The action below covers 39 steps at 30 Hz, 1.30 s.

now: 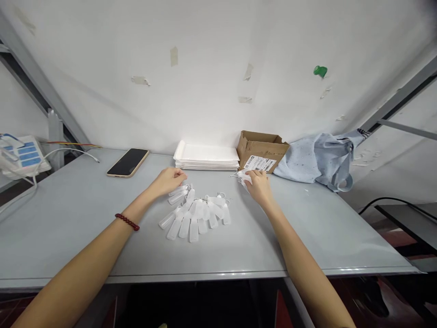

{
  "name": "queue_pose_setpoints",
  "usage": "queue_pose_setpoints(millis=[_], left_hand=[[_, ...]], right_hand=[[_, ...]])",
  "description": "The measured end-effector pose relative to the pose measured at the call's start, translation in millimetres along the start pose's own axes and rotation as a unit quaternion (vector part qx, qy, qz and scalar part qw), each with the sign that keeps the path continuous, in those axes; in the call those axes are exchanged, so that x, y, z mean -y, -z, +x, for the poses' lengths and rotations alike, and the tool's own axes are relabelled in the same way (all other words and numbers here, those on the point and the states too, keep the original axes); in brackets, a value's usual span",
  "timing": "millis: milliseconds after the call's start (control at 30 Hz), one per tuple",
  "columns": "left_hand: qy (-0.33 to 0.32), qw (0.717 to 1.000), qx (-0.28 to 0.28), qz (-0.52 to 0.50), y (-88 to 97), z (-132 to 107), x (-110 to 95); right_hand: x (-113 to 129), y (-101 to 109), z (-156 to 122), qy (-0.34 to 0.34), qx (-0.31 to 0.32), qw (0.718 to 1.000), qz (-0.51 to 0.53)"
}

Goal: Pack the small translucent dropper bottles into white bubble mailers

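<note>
A fan of small, flat, translucent white plastic pieces with loops at their ends (194, 228) lies on the grey table, many of them overlapping. My left hand (169, 181) is just beyond the fan's upper left, its fingers curled in; what they hold, if anything, is hidden. To the right, my right hand (260, 186) has its fingers closed on a small bunch of similar translucent plastic pieces (243, 176), in front of the cardboard box. Loops stick out on the bunch's left side. The exact kind of these pieces is too small to tell.
White padded envelopes (206, 157) are stacked against the wall beside an open cardboard box (264, 152) with a label. Light blue cloth (314, 159) lies at the right. A phone (128, 163) rests at the left, near a power strip (25, 155) and white cable.
</note>
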<state>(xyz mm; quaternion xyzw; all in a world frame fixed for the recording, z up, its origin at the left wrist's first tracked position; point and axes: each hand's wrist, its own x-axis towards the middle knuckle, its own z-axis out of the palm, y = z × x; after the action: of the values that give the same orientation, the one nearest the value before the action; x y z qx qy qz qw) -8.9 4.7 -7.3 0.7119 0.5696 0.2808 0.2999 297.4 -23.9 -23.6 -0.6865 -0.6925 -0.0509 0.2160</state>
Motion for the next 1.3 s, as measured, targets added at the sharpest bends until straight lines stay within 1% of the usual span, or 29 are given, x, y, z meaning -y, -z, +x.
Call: queue_pose_setpoints(millis=[100, 233, 367, 433, 467, 500, 567, 600, 633, 700, 833, 1100, 1300], left_hand=[[0.000, 1.000, -0.003, -0.015, -1.3, 0, 1], [0.010, 0.999, 0.009, -0.050, -1.0, -3, -4], [0.008, 0.996, 0.017, -0.086, -2.0, -7, -13], [0.001, 0.995, 0.022, -0.102, -3.9, -10, -17], [-0.003, 0.993, 0.026, -0.113, -5.2, -12, -19], [-0.006, 0.991, 0.033, -0.126, -6.5, -13, -21], [-0.007, 0.987, 0.054, -0.152, -8.9, -17, -26], [-0.005, 0.984, 0.067, -0.162, -9.8, -19, -29], [-0.004, 0.983, 0.079, -0.167, -10.6, -21, -31], [-0.005, 0.981, 0.097, -0.166, -11.7, -25, -37], [-0.020, 0.980, 0.115, -0.161, -13.8, -32, -44], [-0.020, 0.978, 0.123, -0.165, -19.8, -35, -46], [-0.013, 0.972, 0.135, -0.190, -16.9, -37, -49]], right_hand=[[-2, -4, 1, -0.010, -0.010, 0.999, 0.033], [-5, -6, 3, -0.017, -0.033, 0.994, 0.102], [-1, -2, 4, -0.032, -0.069, 0.982, 0.170], [4, 2, 2, -0.041, -0.071, 0.971, 0.224], [8, 5, 0, -0.046, -0.061, 0.959, 0.273], [12, 7, -1, -0.052, -0.044, 0.939, 0.337], [20, 11, -5, -0.058, -0.006, 0.883, 0.466], [24, 14, -7, -0.057, 0.008, 0.859, 0.508], [28, 16, -9, -0.056, 0.019, 0.845, 0.531], [34, 19, -12, -0.055, 0.039, 0.830, 0.553], [42, 22, -17, -0.044, 0.069, 0.814, 0.575], [54, 28, -25, -0.022, 0.104, 0.804, 0.585], [56, 30, -27, -0.016, 0.110, 0.796, 0.595]])
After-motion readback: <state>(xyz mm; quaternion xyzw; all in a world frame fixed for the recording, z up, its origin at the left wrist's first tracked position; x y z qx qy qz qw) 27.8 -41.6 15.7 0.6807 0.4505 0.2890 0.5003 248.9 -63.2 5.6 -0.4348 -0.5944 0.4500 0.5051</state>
